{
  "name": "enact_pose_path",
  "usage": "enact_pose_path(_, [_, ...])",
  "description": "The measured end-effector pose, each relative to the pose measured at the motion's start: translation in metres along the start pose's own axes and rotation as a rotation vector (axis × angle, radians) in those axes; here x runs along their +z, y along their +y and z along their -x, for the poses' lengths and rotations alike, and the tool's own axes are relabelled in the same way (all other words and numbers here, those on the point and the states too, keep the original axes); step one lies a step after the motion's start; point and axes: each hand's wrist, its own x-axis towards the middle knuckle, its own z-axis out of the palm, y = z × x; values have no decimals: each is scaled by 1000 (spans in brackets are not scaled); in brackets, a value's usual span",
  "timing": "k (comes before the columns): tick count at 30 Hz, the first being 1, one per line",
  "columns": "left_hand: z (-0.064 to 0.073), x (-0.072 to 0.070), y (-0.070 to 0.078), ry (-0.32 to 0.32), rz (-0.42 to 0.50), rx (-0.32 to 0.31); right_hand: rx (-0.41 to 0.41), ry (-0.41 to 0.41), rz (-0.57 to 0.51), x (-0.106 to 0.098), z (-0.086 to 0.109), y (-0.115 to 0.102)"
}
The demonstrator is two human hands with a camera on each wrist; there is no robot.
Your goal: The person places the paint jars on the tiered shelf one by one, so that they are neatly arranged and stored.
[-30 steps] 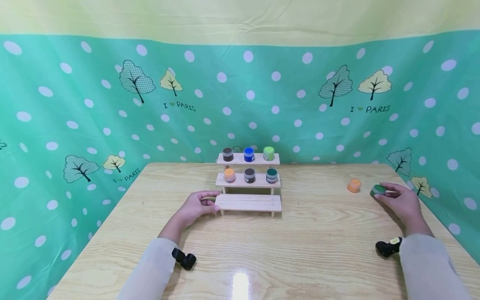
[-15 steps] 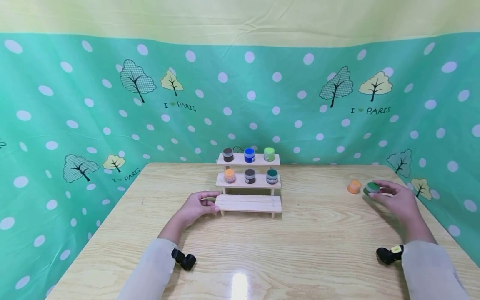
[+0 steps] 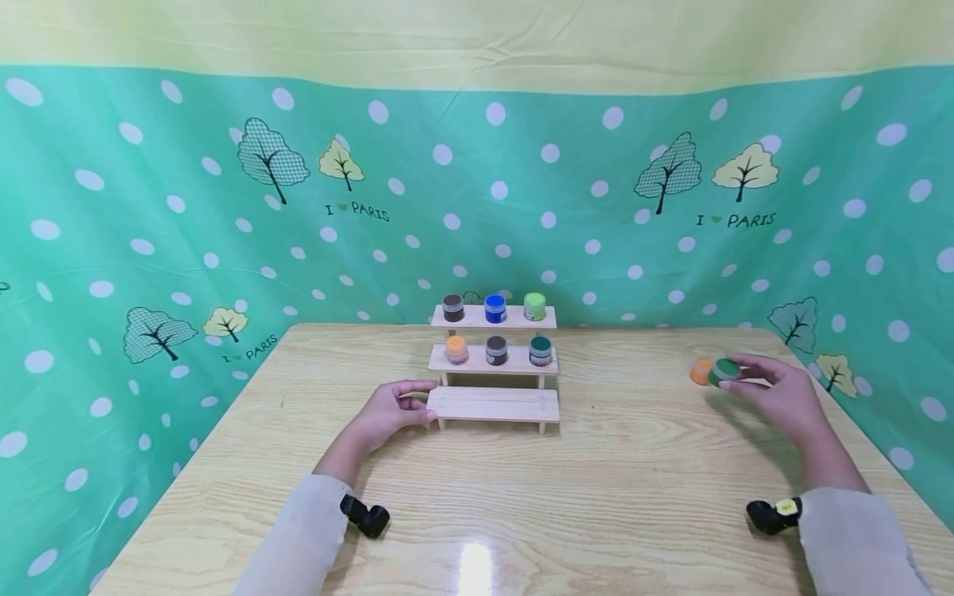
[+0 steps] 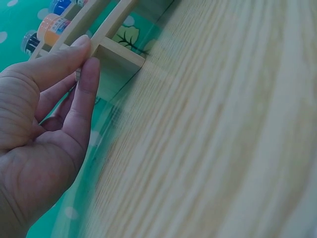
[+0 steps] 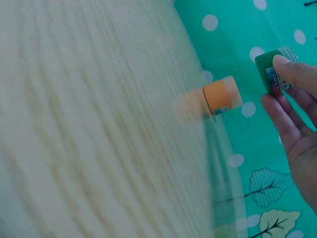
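My left hand pinches the left end of the bottom step of a small three-tier wooden stand between thumb and fingers; the left wrist view has the thumb on the wood's edge. My right hand grips a small paint jar with a green lid between thumb and fingers, raised off the table. Beside it, an orange paint jar rests on the table and is partly overlapped by the green one in the head view.
The top tier bears a dark jar, a blue jar and a light green jar. On the middle tier are an orange jar, a dark jar and a dark green jar. A dotted curtain hangs behind the table.
My right hand has lifted the green jar and carried it left, from right of the loose orange jar to close against it in the head view. The left hand stays on the stand.
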Motion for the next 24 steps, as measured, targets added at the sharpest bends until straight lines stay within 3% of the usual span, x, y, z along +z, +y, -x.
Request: enact_pose_path(24, [-2,-1,-3,3,5,4,-110,-96,-87,23,11,-52])
